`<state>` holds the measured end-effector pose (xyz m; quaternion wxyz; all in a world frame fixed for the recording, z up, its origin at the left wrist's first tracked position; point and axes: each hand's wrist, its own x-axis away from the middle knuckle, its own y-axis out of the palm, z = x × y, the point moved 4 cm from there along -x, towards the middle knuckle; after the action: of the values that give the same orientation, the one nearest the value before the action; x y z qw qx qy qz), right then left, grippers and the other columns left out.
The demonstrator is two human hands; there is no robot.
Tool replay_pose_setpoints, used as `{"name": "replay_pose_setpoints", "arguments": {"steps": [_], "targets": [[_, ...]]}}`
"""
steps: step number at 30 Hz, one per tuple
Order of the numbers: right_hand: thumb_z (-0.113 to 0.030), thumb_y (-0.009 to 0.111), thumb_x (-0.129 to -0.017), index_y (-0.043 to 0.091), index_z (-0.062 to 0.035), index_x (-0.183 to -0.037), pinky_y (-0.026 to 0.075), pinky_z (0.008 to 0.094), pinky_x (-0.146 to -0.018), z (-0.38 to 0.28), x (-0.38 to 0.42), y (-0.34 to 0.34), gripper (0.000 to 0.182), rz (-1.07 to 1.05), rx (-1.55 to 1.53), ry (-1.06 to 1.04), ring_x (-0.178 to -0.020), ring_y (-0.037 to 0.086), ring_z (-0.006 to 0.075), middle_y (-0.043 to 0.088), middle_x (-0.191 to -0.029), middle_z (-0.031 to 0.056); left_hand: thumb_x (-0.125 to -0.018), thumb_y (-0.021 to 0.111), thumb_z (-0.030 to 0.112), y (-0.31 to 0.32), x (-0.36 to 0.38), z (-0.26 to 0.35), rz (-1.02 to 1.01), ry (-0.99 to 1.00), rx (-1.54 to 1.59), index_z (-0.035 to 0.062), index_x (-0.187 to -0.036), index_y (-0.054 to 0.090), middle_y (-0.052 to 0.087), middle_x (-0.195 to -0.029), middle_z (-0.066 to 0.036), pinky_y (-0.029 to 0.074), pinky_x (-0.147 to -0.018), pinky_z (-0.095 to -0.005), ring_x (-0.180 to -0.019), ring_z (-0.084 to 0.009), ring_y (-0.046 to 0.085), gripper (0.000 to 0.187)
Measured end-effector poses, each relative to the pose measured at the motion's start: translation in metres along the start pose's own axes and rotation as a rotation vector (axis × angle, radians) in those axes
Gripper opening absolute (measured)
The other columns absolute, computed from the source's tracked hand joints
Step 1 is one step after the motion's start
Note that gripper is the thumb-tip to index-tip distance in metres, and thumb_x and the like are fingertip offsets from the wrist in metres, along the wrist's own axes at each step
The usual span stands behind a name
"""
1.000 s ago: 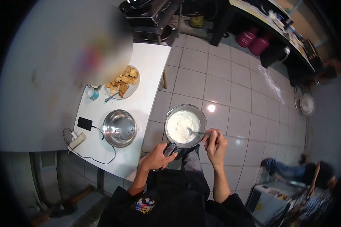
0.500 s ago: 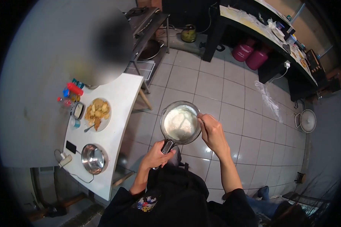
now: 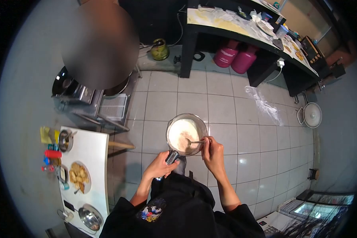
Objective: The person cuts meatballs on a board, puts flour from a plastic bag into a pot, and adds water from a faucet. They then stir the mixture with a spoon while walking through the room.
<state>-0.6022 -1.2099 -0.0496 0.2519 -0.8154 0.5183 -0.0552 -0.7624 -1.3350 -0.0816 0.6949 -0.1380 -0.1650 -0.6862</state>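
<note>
At frame centre, left hand [image 3: 159,167] grips the pan [image 3: 186,134] handle; right hand [image 3: 212,152] fingers pinch a spoon [image 3: 194,141] in white batter [image 3: 181,133].

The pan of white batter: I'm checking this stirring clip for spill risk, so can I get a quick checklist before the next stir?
1. Left hand closed on the pan handle: ok.
2. Right hand gripping the spoon: ok.
3. Spoon tip in the white batter: ok.
4. Batter below the rim of the pan: ok.
5. Pan over a support: not ok, it hangs above the tiled floor, away from the white table.
6. Pan level: cannot tell.
</note>
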Motion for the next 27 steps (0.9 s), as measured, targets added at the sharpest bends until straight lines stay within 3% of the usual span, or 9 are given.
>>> {"name": "replay_pose_setpoints", "arguments": {"steps": [3, 6, 10, 13, 17, 18, 25, 26, 27], "targets": [[-0.008, 0.046, -0.098, 0.059, 0.0062, -0.093, 0.037, 0.0215, -0.044, -0.001, -0.056, -0.033, 0.020, 0.056, -0.097, 0.053, -0.047, 0.046, 0.0054, 0.057, -0.060, 0.0044, -0.086, 0.065, 0.011, -0.006, -0.051, 0.037, -0.009, -0.018, -0.036, 0.0016, -0.082, 0.048, 0.050, -0.055, 0.000, 0.039, -0.035, -0.0254, -0.040, -0.0076, 0.048, 0.020], [-0.002, 0.050, -0.093, 0.060, 0.0046, -0.093, 0.043, 0.0336, -0.053, 0.000, -0.108, -0.063, 0.012, 0.119, -0.020, -0.064, -0.056, 0.057, 0.0239, 0.058, -0.068, 0.0157, -0.086, 0.064, 0.010, -0.008, -0.097, 0.065, -0.048, 0.005, -0.008, 0.0018, -0.082, 0.047, 0.050, -0.055, 0.000, 0.038, -0.035, -0.0251, -0.040, -0.0074, 0.049, 0.019], [0.001, 0.050, -0.091, 0.058, 0.0059, -0.093, 0.042, 0.0385, -0.054, 0.022, -0.159, -0.090, 0.009, 0.145, 0.157, -0.247, -0.059, 0.053, 0.0339, 0.054, -0.074, 0.0181, -0.086, 0.064, 0.009, -0.002, -0.152, 0.098, -0.081, 0.016, -0.011, 0.0020, -0.082, 0.047, 0.048, -0.054, 0.001, 0.037, -0.034, -0.0248, -0.038, -0.0072, 0.047, 0.019], [0.002, 0.050, -0.091, 0.057, 0.0067, -0.093, 0.042, 0.0405, -0.056, 0.048, -0.170, -0.105, 0.009, 0.192, 0.178, -0.124, -0.059, 0.054, 0.0344, 0.054, -0.073, 0.0181, -0.086, 0.064, 0.009, 0.003, -0.195, 0.114, -0.070, 0.029, -0.033, 0.0019, -0.082, 0.046, 0.048, -0.054, 0.001, 0.037, -0.033, -0.0248, -0.037, -0.0070, 0.046, 0.020], [-0.002, 0.048, -0.093, 0.060, 0.0070, -0.094, 0.044, 0.0366, -0.056, 0.092, -0.203, -0.120, 0.015, 0.220, 0.012, 0.051, -0.058, 0.057, 0.0313, 0.057, -0.069, 0.0194, -0.085, 0.063, 0.008, 0.019, -0.256, 0.136, -0.087, 0.016, -0.034, 0.0015, -0.082, 0.044, 0.047, -0.052, 0.000, 0.039, -0.035, -0.0259, -0.038, -0.0082, 0.048, 0.020], [-0.005, 0.048, -0.093, 0.061, 0.0067, -0.094, 0.044, 0.0334, -0.055, 0.104, -0.216, -0.125, 0.017, 0.213, -0.016, 0.087, -0.056, 0.057, 0.0262, 0.059, -0.067, 0.0189, -0.085, 0.063, 0.008, 0.024, -0.270, 0.142, -0.086, 0.015, -0.037, 0.0015, -0.082, 0.044, 0.047, -0.052, 0.000, 0.039, -0.035, -0.0259, -0.038, -0.0082, 0.048, 0.020], [-0.003, 0.047, -0.093, 0.062, 0.0050, -0.092, 0.040, 0.0298, -0.049, 0.146, -0.321, -0.210, 0.017, 0.245, -0.182, 0.039, -0.053, 0.054, 0.0175, 0.060, -0.069, 0.0138, -0.087, 0.063, 0.009, 0.065, -0.369, 0.200, -0.060, 0.060, -0.012, 0.0016, -0.083, 0.046, 0.048, -0.053, 0.001, 0.038, -0.034, -0.0245, -0.038, -0.0069, 0.046, 0.019], [-0.008, 0.046, -0.097, 0.063, 0.0042, -0.094, 0.036, 0.0205, -0.048, 0.155, -0.334, -0.224, 0.021, 0.274, -0.065, -0.065, -0.055, 0.047, 0.0053, 0.057, -0.066, 0.0030, -0.087, 0.063, 0.009, 0.073, -0.379, 0.205, -0.090, 0.068, -0.024, 0.0014, -0.083, 0.046, 0.048, -0.054, 0.001, 0.039, -0.034, -0.0245, -0.038, -0.0071, 0.047, 0.019], [-0.008, 0.046, -0.097, 0.063, 0.0042, -0.094, 0.036, 0.0205, -0.048, 0.161, -0.341, -0.235, 0.021, 0.273, -0.065, -0.057, -0.055, 0.047, 0.0053, 0.057, -0.066, 0.0030, -0.087, 0.063, 0.009, 0.080, -0.388, 0.211, -0.094, 0.061, -0.023, 0.0014, -0.083, 0.046, 0.048, -0.054, 0.001, 0.039, -0.034, -0.0245, -0.038, -0.0071, 0.047, 0.019]]}}
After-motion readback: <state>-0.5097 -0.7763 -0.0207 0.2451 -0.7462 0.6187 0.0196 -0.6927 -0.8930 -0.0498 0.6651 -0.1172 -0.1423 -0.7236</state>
